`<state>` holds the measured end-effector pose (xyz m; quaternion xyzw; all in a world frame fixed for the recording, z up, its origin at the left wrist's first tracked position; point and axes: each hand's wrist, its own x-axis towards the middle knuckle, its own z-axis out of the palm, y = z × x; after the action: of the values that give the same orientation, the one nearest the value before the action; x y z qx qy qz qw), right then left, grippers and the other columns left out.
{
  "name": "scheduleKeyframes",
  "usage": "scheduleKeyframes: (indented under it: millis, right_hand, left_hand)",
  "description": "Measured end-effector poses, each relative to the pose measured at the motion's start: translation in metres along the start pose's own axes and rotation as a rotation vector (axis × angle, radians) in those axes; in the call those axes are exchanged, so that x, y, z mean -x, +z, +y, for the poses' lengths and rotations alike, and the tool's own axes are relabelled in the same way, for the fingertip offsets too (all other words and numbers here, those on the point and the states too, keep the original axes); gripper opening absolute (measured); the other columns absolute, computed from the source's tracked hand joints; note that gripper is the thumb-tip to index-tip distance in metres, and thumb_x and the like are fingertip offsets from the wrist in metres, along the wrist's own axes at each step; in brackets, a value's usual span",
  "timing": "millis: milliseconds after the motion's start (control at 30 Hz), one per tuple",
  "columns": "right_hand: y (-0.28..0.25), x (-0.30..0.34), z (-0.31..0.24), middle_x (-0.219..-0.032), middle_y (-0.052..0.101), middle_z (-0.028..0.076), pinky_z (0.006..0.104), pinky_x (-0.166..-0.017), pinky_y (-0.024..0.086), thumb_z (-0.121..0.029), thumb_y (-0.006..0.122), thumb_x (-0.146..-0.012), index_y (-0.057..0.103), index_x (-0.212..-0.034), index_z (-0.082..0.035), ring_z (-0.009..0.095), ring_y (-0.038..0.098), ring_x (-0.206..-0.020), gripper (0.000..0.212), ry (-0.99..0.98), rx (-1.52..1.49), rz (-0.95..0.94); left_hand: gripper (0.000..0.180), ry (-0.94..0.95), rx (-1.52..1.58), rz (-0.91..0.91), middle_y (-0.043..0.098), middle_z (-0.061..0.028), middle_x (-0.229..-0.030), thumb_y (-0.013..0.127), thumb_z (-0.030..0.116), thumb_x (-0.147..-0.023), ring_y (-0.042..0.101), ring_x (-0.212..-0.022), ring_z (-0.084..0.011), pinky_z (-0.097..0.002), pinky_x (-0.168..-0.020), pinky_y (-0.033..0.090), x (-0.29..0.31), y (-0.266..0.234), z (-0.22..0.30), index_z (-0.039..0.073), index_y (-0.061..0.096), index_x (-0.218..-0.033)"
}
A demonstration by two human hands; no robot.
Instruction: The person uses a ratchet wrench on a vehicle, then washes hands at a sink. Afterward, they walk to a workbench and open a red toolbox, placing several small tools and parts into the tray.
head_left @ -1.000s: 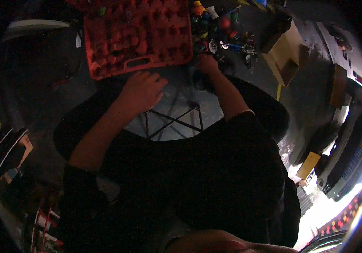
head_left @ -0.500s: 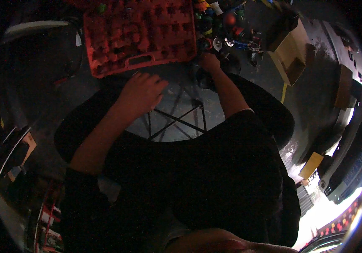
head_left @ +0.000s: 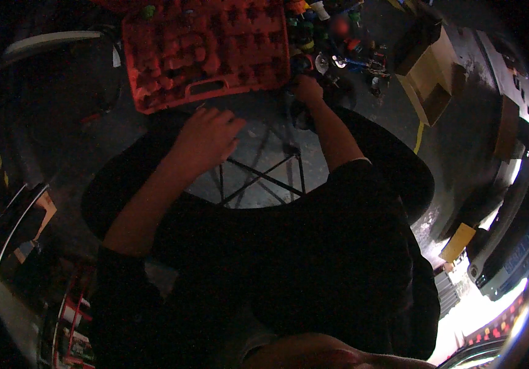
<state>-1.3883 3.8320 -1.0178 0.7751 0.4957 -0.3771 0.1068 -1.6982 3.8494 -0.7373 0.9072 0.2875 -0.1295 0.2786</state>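
Note:
My left hand (head_left: 206, 136) rests with bent fingers on the upper inner edge of a big black tyre (head_left: 393, 166) that lies flat in front of me. Thin dark spokes (head_left: 258, 178) cross over the grey floor inside the ring. My right hand (head_left: 307, 89) reaches further up to the tyre's far edge. It is closed around a small dark tool (head_left: 298, 117) that is hard to make out in the dim light. An open red tool case (head_left: 206, 46) with moulded pockets lies just beyond both hands.
A heap of small colourful parts and tools (head_left: 338, 37) lies right of the case. An open cardboard box (head_left: 427, 80) stands at the upper right. A curved white-edged object (head_left: 49, 40) lies at the upper left. A vehicle's front (head_left: 504, 258) is at the lower right.
The view has shifted a little, so the red case sits higher in the picture. My right hand has crept slightly up toward the parts heap. My left hand stays on the tyre.

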Motion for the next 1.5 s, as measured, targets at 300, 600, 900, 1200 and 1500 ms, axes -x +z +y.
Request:
scheduleKeyframes:
  millis: [300,600,900,1200,1500]
  right_hand:
    - [0.005,0.002,0.012,-0.113,0.070,0.018,0.0526,-0.089,0.055,-0.039,0.066,-0.087,0.070,-0.116,-0.018,0.041,0.067,-0.107,0.036,-0.053,0.028,0.063]
    - [0.007,0.002,0.015,-0.110,0.071,0.020,0.0540,-0.087,0.055,-0.043,0.066,-0.086,0.072,-0.111,-0.016,0.042,0.068,-0.104,0.037,-0.085,0.012,0.079]
    - [-0.003,0.007,0.007,-0.116,0.070,0.018,0.0519,-0.090,0.055,-0.045,0.066,-0.086,0.070,-0.117,-0.015,0.039,0.067,-0.109,0.044,-0.068,0.070,-0.037]
    - [0.007,0.000,0.034,-0.118,0.069,0.016,0.0519,-0.091,0.054,-0.042,0.064,-0.088,0.071,-0.117,-0.019,0.039,0.066,-0.110,0.038,-0.051,0.074,0.073]
    - [0.012,0.011,0.040,-0.117,0.068,0.020,0.0524,-0.091,0.054,-0.039,0.064,-0.088,0.066,-0.113,-0.012,0.039,0.065,-0.110,0.037,-0.188,0.102,0.141]
  left_hand:
    - [0.042,0.023,0.036,0.094,0.062,-0.0100,-0.112,0.072,0.022,-0.084,0.060,-0.108,-0.0302,-0.0481,-0.100,0.047,0.003,0.008,-0.002,0.011,0.061,-0.123]
    - [0.040,0.025,0.008,0.080,0.062,-0.0099,-0.112,0.071,0.021,-0.084,0.060,-0.108,-0.0300,-0.0482,-0.100,0.047,0.004,0.002,0.001,0.012,0.061,-0.122]
    - [0.037,0.020,0.006,0.074,0.062,-0.0097,-0.109,0.071,0.021,-0.084,0.061,-0.107,-0.0300,-0.0484,-0.098,0.048,0.005,0.000,0.002,0.012,0.062,-0.119]
    - [0.036,0.072,-0.020,0.139,0.063,-0.0090,-0.108,0.072,0.022,-0.082,0.061,-0.105,-0.0288,-0.0451,-0.094,0.048,0.001,-0.002,0.002,0.012,0.063,-0.116]
    - [0.030,0.106,-0.039,0.216,0.065,-0.0077,-0.103,0.072,0.025,-0.082,0.062,-0.102,-0.0277,-0.0435,-0.090,0.047,0.003,0.004,0.003,0.012,0.064,-0.108]
